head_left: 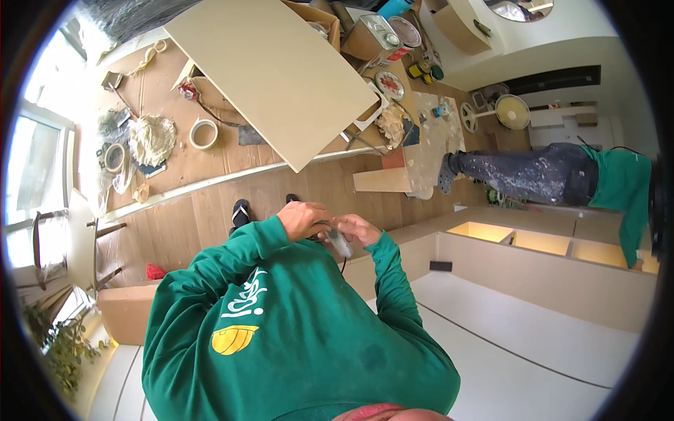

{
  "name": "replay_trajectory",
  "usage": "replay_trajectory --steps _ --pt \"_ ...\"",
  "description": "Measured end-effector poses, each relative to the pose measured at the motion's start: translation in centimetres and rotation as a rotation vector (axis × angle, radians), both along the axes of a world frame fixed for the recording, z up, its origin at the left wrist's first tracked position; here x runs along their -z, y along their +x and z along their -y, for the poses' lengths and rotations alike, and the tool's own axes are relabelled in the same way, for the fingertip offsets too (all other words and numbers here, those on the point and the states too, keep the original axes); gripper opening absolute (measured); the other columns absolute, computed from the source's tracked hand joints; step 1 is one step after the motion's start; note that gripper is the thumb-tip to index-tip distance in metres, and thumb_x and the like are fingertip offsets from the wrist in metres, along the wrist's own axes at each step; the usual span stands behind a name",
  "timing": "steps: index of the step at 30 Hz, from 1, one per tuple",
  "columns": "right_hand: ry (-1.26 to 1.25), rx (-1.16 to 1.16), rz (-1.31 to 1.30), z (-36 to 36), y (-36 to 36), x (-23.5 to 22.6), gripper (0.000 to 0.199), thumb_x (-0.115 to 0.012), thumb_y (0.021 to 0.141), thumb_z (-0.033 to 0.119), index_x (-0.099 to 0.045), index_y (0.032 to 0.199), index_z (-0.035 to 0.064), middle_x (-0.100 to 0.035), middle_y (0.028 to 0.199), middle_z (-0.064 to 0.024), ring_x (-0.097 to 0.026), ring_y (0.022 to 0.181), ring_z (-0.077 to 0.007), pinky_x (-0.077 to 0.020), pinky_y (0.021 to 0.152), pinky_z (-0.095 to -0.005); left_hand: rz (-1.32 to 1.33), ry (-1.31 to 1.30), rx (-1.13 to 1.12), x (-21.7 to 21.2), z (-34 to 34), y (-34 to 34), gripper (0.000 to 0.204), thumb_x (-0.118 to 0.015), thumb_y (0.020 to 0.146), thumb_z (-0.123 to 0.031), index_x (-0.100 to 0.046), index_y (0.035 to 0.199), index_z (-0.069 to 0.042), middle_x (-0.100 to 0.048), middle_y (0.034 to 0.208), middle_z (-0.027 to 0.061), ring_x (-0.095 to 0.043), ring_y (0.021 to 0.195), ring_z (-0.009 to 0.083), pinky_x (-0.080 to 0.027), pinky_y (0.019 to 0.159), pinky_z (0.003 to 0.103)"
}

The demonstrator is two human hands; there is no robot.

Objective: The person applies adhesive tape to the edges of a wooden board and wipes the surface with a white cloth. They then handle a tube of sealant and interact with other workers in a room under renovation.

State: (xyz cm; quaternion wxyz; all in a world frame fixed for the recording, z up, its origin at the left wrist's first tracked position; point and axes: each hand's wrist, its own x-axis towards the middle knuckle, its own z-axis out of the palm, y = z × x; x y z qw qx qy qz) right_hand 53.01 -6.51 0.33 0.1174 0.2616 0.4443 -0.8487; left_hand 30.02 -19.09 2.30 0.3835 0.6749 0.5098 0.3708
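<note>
Just beyond the green long-sleeved sweatshirt [330,316], the right hand [358,229] pinches a small grey-white rounded object [341,244] above a thin black cord [344,266]; the left hand [303,219] curls at its far-left end, grip unclear. Best keep the right steady, the cord slack.

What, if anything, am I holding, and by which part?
A grey object, kind unclear, by its upper end, in the right hand and perhaps the left hand.

Crumpled cream wad [152,139] and tape roll [204,146] near a large beige board [274,74].
</note>
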Motion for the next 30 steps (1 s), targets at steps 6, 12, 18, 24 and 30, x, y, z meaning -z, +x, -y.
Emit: replay_trajectory --steps 6,12,18,24,30 --pt "-0.028 0.065 -0.005 -0.3 -1.0 0.2 0.019 -0.066 0.093 0.014 -0.061 0.102 -0.0013 -0.067 0.114 -0.0144 -0.065 0.101 -0.0199 -0.0516 0.092 -0.0337 0.005 0.069 -0.131 0.2 -1.0 -0.3 0.017 -0.068 0.085 -0.018 -0.067 0.100 -0.009 -0.064 0.092 0.0087 -0.065 0.081 0.0311 -0.053 0.070 0.041" --pt "0.391 0.438 -0.017 -4.1 -5.2 -3.9 0.010 -0.067 0.091 0.006 -0.062 0.097 0.0011 -0.068 0.108 -0.0098 -0.064 0.095 -0.0134 -0.0495 0.088 -0.0269 0.539 -0.070 -0.747 2.5 -0.7 -2.7 0.024 -0.062 0.095 -0.027 -0.062 0.101 -0.004 -0.065 0.092 0.0073 -0.062 0.075 0.0147 -0.051 0.064 0.028" --pt "0.995 0.565 -0.103 -10.2 -6.4 0.4 0.016 -0.068 0.089 0.009 -0.068 0.103 0.0007 -0.069 0.101 -0.0081 -0.064 0.086 -0.0151 -0.0499 0.077 -0.0277 0.952 -0.273 -1.209 5.6 -1.9 -4.6 0.044 -0.063 0.095 -0.038 -0.049 0.121 -0.005 -0.062 0.098 0.0057 -0.061 0.077 0.0116 -0.051 0.060 0.023" --pt "1.518 0.450 -0.288 -11.0 -9.8 -0.4 0.035 -0.066 0.087 0.008 -0.066 0.122 0.0048 -0.059 0.093 -0.0121 -0.060 0.085 -0.0280 -0.0506 0.076 -0.0355 1.115 -0.255 -1.288 3.5 -8.4 -0.7 0.048 -0.064 0.093 -0.034 -0.047 0.130 -0.009 -0.058 0.121 0.0077 -0.064 0.100 0.0193 -0.060 0.064 0.034" --pt "1.703 0.298 -0.435 -11.6 -10.5 2.9 0.044 -0.066 0.085 0.004 -0.064 0.128 0.0114 -0.054 0.093 -0.0128 -0.056 0.080 -0.0290 -0.0501 0.068 -0.0385 1.110 -0.205 -1.228 3.6 -8.3 -0.6 0.048 -0.069 0.091 -0.030 -0.048 0.129 -0.009 -0.062 0.113 0.0066 -0.066 0.092 0.0188 -0.060 0.059 0.031"
